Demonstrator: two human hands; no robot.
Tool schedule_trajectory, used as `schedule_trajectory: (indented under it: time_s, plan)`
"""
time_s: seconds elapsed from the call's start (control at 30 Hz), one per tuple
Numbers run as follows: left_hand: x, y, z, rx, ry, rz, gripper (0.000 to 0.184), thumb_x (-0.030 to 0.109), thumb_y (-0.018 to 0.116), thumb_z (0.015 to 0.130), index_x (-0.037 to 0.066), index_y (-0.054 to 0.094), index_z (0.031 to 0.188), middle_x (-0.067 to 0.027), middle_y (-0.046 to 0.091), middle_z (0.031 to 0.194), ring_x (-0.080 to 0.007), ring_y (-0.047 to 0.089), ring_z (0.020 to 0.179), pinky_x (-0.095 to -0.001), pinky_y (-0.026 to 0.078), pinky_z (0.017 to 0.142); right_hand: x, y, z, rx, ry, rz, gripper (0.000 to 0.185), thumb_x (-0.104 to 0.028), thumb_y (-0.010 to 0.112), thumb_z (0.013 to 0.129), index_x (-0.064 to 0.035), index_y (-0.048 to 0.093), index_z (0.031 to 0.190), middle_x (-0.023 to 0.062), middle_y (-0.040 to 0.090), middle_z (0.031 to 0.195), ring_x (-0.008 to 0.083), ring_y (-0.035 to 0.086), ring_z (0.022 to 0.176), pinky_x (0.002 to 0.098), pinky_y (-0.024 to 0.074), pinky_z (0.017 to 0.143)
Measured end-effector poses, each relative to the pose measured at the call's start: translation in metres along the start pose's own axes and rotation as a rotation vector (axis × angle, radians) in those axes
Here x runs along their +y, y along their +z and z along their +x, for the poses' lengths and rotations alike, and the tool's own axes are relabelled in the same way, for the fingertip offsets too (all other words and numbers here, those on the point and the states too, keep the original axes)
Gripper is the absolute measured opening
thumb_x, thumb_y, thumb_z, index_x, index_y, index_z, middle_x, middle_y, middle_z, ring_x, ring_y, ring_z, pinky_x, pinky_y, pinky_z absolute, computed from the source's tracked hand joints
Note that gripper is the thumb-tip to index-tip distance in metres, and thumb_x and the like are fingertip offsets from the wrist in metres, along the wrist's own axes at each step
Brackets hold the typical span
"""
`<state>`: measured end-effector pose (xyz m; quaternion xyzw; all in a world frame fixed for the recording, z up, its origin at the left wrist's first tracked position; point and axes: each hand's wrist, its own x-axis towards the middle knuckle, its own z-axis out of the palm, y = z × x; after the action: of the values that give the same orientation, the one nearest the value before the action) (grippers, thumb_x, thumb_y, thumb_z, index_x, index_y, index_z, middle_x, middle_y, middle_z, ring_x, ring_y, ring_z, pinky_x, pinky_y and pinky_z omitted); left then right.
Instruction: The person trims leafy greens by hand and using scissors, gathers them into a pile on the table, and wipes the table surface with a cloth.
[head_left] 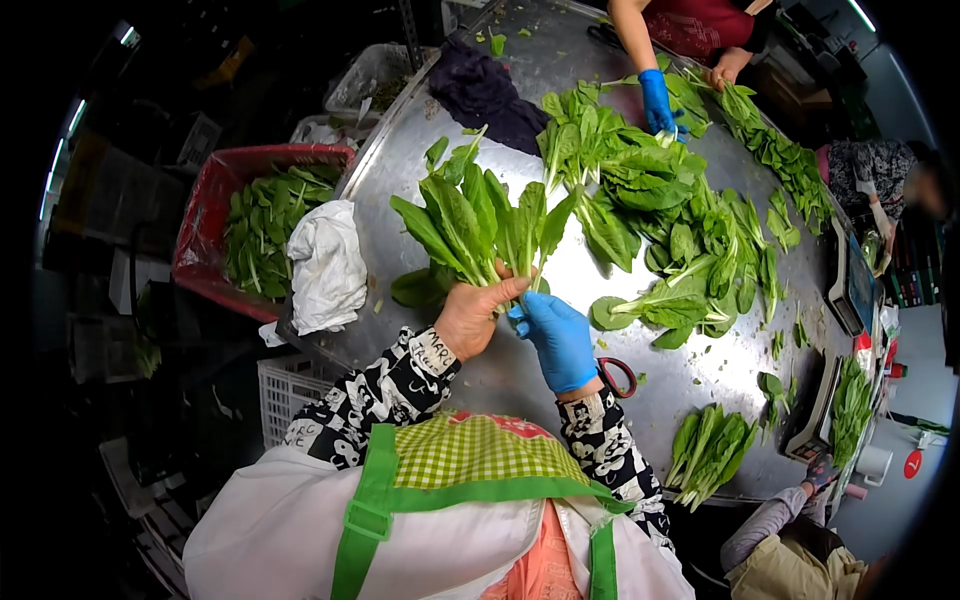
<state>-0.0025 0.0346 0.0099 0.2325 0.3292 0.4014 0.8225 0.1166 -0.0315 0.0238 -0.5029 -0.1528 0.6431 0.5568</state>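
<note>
My bare left hand (478, 312) is closed round the stems of a bunch of leafy greens (462, 225), its leaves pointing away from me. My right hand (556, 340), in a blue glove, meets the left at the stem ends, its fingers pinched on the greens' stems. Part of the stems is hidden behind the fingers. Beside my right wrist, a red scissor handle (620, 377) shows on the metal table (490, 370). A big pile of loose greens (650, 190) spreads over the table ahead and to the right.
To the left stands a red, plastic-lined crate (190, 240) of greens, with a crumpled white cloth (328, 268) at its edge. A dark cloth (480, 95) lies farther up. Scales (850, 280) stand right, near another bunch (710, 455). Co-workers surround the table; one blue-gloved hand (660, 105) touches the pile.
</note>
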Motion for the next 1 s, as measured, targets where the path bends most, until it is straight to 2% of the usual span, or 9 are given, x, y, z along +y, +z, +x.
schedule_trajectory:
  time_s: [0.3, 0.47, 0.57, 0.63, 0.67, 0.7, 0.77, 0.83, 1.0]
  plan:
    - [-0.011, 0.000, 0.002, 0.061, 0.042, -0.128, 0.034, -0.003, 0.067, 0.076, 0.003, 0.055, 0.107, -0.0058, 0.061, 0.099, -0.0181, 0.059, 0.088, -0.0319, 0.047, 0.081, 0.021, -0.004, 0.014, 0.108, 0.018, 0.262, 0.021, -0.022, 0.053, 0.090, -0.0012, 0.059, 0.094, 0.0039, 0.060, 0.076, 0.0113, 0.054, 0.064, 0.0240, 0.0448, 0.062]
    - [-0.011, -0.010, 0.004, 0.110, 0.057, -0.048, 0.029, 0.006, 0.067, 0.079, 0.005, 0.054, 0.105, -0.0045, 0.061, 0.097, -0.0164, 0.060, 0.089, -0.0310, 0.049, 0.073, 0.031, -0.024, 0.022, 0.223, -0.021, 0.359, 0.024, -0.022, 0.052, 0.090, 0.0005, 0.059, 0.097, 0.0032, 0.058, 0.074, 0.0112, 0.053, 0.061, 0.0233, 0.0437, 0.059]
    - [0.010, 0.000, 0.002, 0.135, 0.001, 0.004, 0.028, 0.009, 0.067, 0.080, 0.008, 0.052, 0.104, -0.0040, 0.061, 0.096, -0.0177, 0.062, 0.089, -0.0298, 0.050, 0.069, 0.023, -0.040, 0.017, 0.206, -0.040, 0.086, 0.032, -0.026, 0.056, 0.088, 0.0035, 0.058, 0.100, 0.0034, 0.060, 0.076, 0.0123, 0.055, 0.064, 0.0234, 0.0451, 0.061]
    - [0.011, -0.003, 0.004, 0.129, 0.016, 0.023, 0.027, 0.011, 0.067, 0.081, 0.009, 0.049, 0.102, -0.0037, 0.060, 0.095, -0.0202, 0.064, 0.086, -0.0305, 0.052, 0.065, 0.017, -0.039, 0.002, 0.147, -0.022, -0.682, 0.040, -0.031, 0.063, 0.083, 0.0038, 0.057, 0.104, 0.0069, 0.063, 0.080, 0.0160, 0.060, 0.070, 0.0265, 0.0475, 0.065]
    - [0.013, -0.002, 0.004, 0.131, 0.013, 0.021, 0.027, 0.010, 0.067, 0.081, 0.009, 0.049, 0.100, -0.0040, 0.060, 0.094, -0.0206, 0.064, 0.084, -0.0306, 0.053, 0.064, 0.023, -0.045, -0.005, 0.231, -0.216, -0.952, 0.053, -0.033, 0.071, 0.074, 0.0015, 0.055, 0.110, 0.0125, 0.065, 0.087, 0.0234, 0.063, 0.077, 0.0313, 0.0491, 0.070]
    - [0.014, -0.001, 0.004, 0.132, 0.011, 0.019, 0.026, 0.010, 0.067, 0.081, 0.008, 0.048, 0.099, -0.0042, 0.059, 0.093, -0.0211, 0.064, 0.082, -0.0308, 0.053, 0.063, 0.026, -0.055, -0.012, 0.230, -0.218, -0.952, 0.053, -0.033, 0.071, 0.074, 0.0015, 0.055, 0.110, 0.0125, 0.065, 0.087, 0.0234, 0.063, 0.077, 0.0313, 0.0491, 0.070]
    - [0.012, -0.001, 0.005, 0.165, 0.002, 0.017, 0.026, 0.008, 0.066, 0.081, 0.008, 0.047, 0.099, -0.0051, 0.058, 0.091, -0.0217, 0.064, 0.078, -0.0316, 0.054, 0.060, 0.026, -0.082, -0.027, 0.355, -0.355, -1.420, 0.060, -0.030, 0.074, 0.069, -0.0011, 0.052, 0.117, 0.0149, 0.063, 0.088, 0.0282, 0.062, 0.078, 0.0365, 0.0480, 0.070]
    - [0.012, 0.001, 0.004, 0.195, 0.058, 0.058, 0.032, 0.009, 0.072, 0.077, 0.008, 0.049, 0.100, -0.0050, 0.060, 0.089, -0.0209, 0.065, 0.074, -0.0286, 0.052, 0.054, 0.022, -0.102, -0.049, 0.406, -0.317, -1.666, 0.066, -0.025, 0.074, 0.065, -0.0012, 0.050, 0.121, 0.0135, 0.061, 0.086, 0.0302, 0.060, 0.076, 0.0403, 0.0459, 0.068]
    - [0.011, 0.000, 0.006, 0.189, 0.012, 0.068, 0.029, 0.007, 0.069, 0.078, 0.007, 0.050, 0.099, -0.0044, 0.059, 0.090, -0.0207, 0.064, 0.077, -0.0290, 0.052, 0.059, 0.035, -0.130, -0.084, 0.429, -0.229, -1.810, 0.068, -0.020, 0.071, 0.065, -0.0005, 0.046, 0.125, 0.0124, 0.060, 0.083, 0.0303, 0.058, 0.073, 0.0419, 0.0439, 0.065]
